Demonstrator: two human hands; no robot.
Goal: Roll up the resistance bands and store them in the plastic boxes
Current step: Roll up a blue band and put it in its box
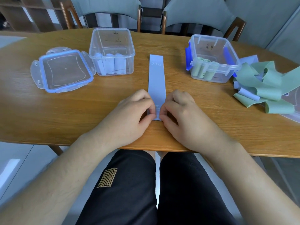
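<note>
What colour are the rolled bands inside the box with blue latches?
Pale green rolled bands, clearest in the head view.

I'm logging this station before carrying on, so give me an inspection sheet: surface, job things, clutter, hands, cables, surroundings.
Surface: wooden table.
Job's things: blue band lies flat, running away from the person; left box is open and holds blue rolls; its lid lies beside it; right box is open and holds green rolls; a pile of loose bands lies at the right.
Clutter: nothing seen.
Hands: left hand and right hand pinch the band's near end.
Cables: nothing seen.
Surroundings: chairs behind the table.
</note>
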